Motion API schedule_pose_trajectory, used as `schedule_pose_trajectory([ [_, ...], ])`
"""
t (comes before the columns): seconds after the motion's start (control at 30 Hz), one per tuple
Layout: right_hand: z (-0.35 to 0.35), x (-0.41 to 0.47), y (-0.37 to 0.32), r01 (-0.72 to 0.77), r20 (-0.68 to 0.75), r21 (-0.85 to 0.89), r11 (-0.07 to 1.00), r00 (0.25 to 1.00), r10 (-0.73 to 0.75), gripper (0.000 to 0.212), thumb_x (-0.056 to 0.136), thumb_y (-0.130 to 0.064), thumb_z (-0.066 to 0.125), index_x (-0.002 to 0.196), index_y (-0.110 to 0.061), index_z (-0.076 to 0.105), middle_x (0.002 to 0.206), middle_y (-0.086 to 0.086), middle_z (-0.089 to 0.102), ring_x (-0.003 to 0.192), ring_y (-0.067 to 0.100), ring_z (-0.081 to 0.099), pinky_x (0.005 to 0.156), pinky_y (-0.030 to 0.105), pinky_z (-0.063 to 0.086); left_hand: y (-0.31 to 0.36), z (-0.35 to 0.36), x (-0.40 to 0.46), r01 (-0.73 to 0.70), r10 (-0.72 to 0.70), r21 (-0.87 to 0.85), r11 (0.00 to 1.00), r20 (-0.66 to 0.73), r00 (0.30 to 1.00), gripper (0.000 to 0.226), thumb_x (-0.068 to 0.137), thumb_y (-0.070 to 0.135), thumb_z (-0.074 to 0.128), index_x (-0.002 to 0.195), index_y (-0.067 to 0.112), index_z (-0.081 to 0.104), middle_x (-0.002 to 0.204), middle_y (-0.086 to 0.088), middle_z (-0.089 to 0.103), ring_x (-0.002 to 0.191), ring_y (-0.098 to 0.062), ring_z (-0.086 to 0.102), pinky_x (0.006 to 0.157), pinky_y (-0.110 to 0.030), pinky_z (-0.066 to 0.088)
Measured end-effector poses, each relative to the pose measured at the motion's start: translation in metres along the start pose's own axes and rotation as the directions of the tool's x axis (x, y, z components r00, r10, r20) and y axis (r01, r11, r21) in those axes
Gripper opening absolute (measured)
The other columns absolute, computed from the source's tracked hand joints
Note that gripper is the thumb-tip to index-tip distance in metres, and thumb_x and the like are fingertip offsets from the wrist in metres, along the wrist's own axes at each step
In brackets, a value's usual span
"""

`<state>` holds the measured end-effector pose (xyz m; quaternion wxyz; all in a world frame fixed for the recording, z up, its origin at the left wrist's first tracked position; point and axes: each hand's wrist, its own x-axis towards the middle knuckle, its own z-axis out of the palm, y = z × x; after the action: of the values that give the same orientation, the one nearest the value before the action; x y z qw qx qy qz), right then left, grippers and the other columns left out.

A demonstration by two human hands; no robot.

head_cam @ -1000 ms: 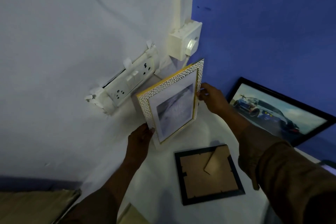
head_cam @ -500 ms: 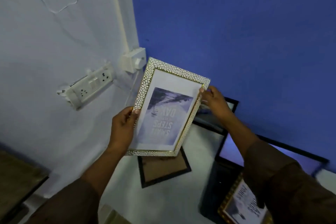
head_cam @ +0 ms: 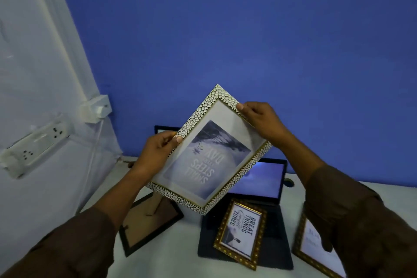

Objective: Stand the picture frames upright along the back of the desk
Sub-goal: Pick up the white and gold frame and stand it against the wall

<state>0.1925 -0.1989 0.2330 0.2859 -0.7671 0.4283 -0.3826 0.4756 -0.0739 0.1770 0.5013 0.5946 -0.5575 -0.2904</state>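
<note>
Both hands (head_cam: 155, 153) (head_cam: 262, 119) grip the pebbled white frame (head_cam: 209, 151), tilted, above the desk (head_cam: 176, 253).

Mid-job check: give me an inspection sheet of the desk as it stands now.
Surface: white desk, partly covered.
Job's things: white pebble-pattern frame held in the air, tilted, print upside down; black frame face down; gold ornate frame lying on the laptop; second gold frame at right.
Clutter: open dark laptop.
Grippers: left hand and right hand grip the white frame's edges.
Cables: white cord below the wall box.
Surroundings: blue wall; white socket strip.
</note>
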Motion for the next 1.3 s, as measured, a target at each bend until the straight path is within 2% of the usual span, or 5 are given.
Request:
schedule_pose_trajectory([
  [0.2,-0.037,-0.056,0.000,-0.127,-0.249,0.041,0.991,0.959,0.133,0.053,0.097,-0.052,0.057,0.054,-0.023,0.047,0.049,-0.013,0.042,0.046,0.003,0.038,0.050,0.024,0.031,-0.001,0.019,0.002,-0.084,0.073,0.161,0.983,0.070,0.995,0.018,0.093,0.045,0.066,0.093,0.028,0.072,0.089,0.005,0.075,0.087,-0.013,0.071,0.074,-0.033,0.055],
  [0.47,-0.068,-0.138,0.013,-0.239,-0.508,0.223,0.945,0.799,0.322,0.053,0.096,-0.058,0.055,0.066,-0.015,0.046,0.064,0.011,0.040,0.060,0.017,0.041,0.059,0.033,0.031,-0.052,0.040,-0.045,0.237,-0.237,-0.011,0.972,-0.067,0.969,0.030,0.096,0.037,0.064,0.119,0.018,0.060,0.110,0.000,0.066,0.100,-0.019,0.062,0.075,-0.026,0.046],
  [0.6,-0.076,-0.164,0.004,-0.242,-0.586,0.402,0.883,0.673,0.451,0.060,0.098,-0.054,0.053,0.080,0.003,0.060,0.073,0.015,0.065,0.063,0.018,0.062,0.058,0.029,0.046,-0.062,0.080,-0.075,0.375,-0.360,-0.160,0.913,0.114,0.926,0.039,0.081,0.060,0.063,0.104,0.029,0.063,0.109,-0.002,0.072,0.107,-0.027,0.068,0.094,-0.044,0.051],
  [0.83,-0.095,-0.181,0.001,-0.170,-0.594,0.644,0.746,0.505,0.627,0.043,0.097,-0.056,0.054,0.082,-0.017,0.065,0.088,0.006,0.074,0.086,0.029,0.072,0.080,0.042,0.057,-0.004,0.167,-0.119,0.400,-0.237,-0.497,0.770,0.360,0.902,0.027,0.106,0.031,0.046,0.123,0.017,0.061,0.120,-0.002,0.074,0.114,-0.019,0.068,0.097,-0.040,0.053],
  [1.3,-0.169,-0.234,0.064,-0.019,-0.347,0.893,0.449,0.606,0.716,0.035,0.104,-0.032,0.051,0.125,-0.008,0.066,0.117,0.012,0.075,0.098,0.025,0.074,0.086,0.043,0.059,0.086,0.276,-0.096,0.174,-0.058,-0.809,0.561,0.171,0.984,0.025,0.103,0.004,0.050,0.120,0.017,0.063,0.110,0.000,0.073,0.099,-0.015,0.069,0.089,-0.031,0.056],
])
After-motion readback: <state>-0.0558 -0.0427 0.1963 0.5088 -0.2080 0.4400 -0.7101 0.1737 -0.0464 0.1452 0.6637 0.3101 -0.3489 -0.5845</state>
